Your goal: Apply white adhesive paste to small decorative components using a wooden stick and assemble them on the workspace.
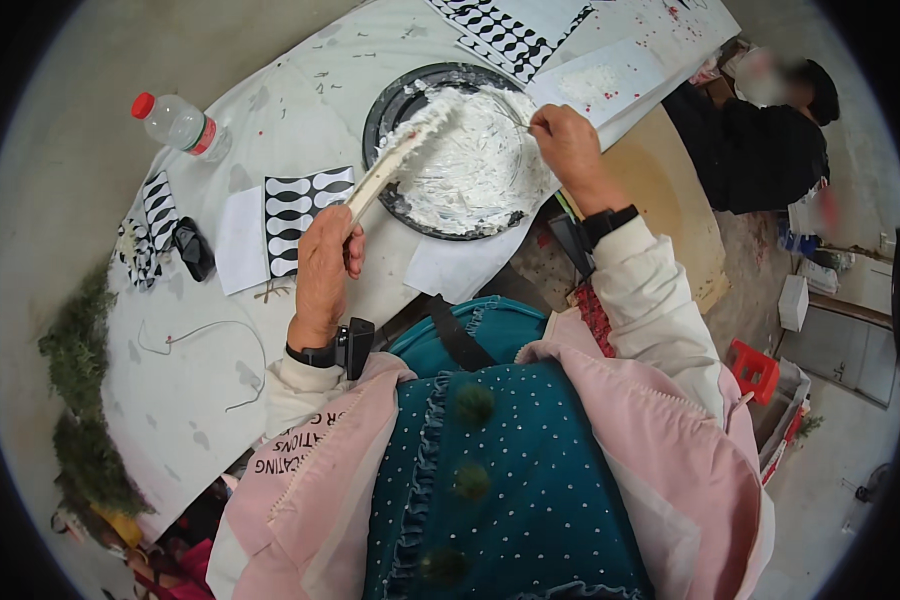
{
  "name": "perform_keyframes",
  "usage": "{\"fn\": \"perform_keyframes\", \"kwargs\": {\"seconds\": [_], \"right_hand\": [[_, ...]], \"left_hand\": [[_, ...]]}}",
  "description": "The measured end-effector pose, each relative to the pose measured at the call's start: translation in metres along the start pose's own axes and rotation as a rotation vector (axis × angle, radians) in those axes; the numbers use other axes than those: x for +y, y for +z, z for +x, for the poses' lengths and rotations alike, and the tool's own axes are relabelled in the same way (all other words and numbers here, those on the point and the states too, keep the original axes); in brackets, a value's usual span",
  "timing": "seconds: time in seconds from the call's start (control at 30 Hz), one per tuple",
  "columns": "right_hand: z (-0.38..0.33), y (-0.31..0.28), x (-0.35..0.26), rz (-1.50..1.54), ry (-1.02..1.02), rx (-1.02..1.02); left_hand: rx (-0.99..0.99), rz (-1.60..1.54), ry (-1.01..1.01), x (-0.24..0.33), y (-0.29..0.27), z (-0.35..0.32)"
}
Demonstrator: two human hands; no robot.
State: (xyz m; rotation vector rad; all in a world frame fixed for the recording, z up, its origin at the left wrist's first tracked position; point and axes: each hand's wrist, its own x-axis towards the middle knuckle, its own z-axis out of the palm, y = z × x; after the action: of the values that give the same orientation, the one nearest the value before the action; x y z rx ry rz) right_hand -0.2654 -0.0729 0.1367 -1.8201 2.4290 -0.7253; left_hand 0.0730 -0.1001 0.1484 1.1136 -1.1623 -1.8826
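Observation:
My left hand (322,262) is closed round the lower end of a flat wooden stick (378,178). The stick slants up over a round black basin (374,118), its far end thickly coated with white paste. More white paste (485,165) spreads across the basin in rough, streaky lumps. At the basin's right side, my right hand (572,152) pinches a thin, wire-like piece (516,122), whose tip reaches over the paste. Its exact kind is too small to make out.
A capped clear bottle (178,124) stands at the far left. Black-and-white patterned sheets (306,205) and a bent wire (210,330) lie on the white-covered table (160,390). Green foliage (82,340) lines its left edge. Another person (755,150) is at the right, beyond a red stool (753,372).

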Motion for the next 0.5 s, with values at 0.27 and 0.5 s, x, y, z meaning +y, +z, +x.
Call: {"fn": "perform_keyframes", "kwargs": {"seconds": [0.27, 0.5], "right_hand": [[0.020, 0.053, -0.005, -0.082, -0.090, -0.082], [0.006, 0.078, -0.018, 0.033, -0.279, -0.238]], "left_hand": [[0.045, 0.010, -0.063, -0.019, -0.008, 0.035], [0.160, 0.030, 0.000, -0.016, -0.019, 0.040]]}}
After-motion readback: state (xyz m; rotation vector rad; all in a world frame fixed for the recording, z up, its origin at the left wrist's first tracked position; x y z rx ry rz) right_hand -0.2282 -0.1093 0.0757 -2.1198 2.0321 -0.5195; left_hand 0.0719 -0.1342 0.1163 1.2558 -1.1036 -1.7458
